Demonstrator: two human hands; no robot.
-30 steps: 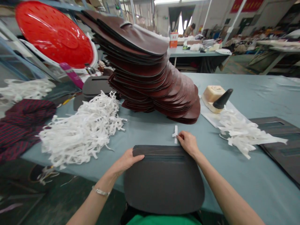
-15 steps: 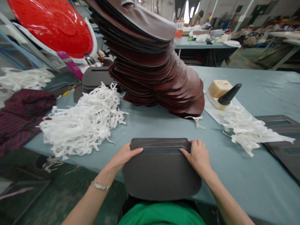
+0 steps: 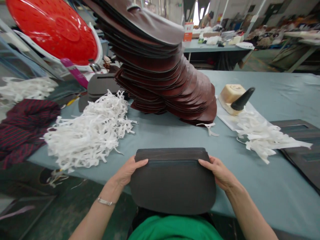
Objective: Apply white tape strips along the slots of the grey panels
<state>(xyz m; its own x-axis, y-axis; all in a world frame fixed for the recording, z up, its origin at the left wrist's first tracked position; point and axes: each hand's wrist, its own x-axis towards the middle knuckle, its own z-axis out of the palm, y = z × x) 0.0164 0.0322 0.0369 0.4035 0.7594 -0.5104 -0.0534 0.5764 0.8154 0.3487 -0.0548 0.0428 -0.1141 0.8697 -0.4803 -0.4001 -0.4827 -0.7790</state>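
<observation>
Status from my end: **dark leather panel** (image 3: 173,186) is at the near table edge, centred in front of the wearer, with its rounded near side overhanging the edge. Straight far side faces the table, with a stitched seam or slot line (image 3: 172,163) running just inside it.

Hands are well apart, one on each side edge. **Left hand** (image 3: 128,171) and **right hand** (image 3: 217,173) both have fingers over the top face, and they look clamped on the panel. Undersides are hidden, so I can't confirm finger placement below.

Handling estimate: light, semi-stiff, should flex a little rather than fold. Finish looks smooth, so a flat-finger grip could slip. Best hold is both side edges near the far corners, where it's held now. I'd avoid the unsupported curved side.

Around it: **maroon leather panel stack** (image 3: 170,83) far centre, fanned and leaning right. **White paper strips** (image 3: 87,135) in a heap to the left, **second strip heap** (image 3: 265,140) to the right, and **single white strip** (image 3: 208,128) just off the stack's near side. **Cream foam block** (image 3: 231,95) with **black cone** (image 3: 243,99) sits far right on the **blue-grey table cover** (image 3: 262,86).
</observation>
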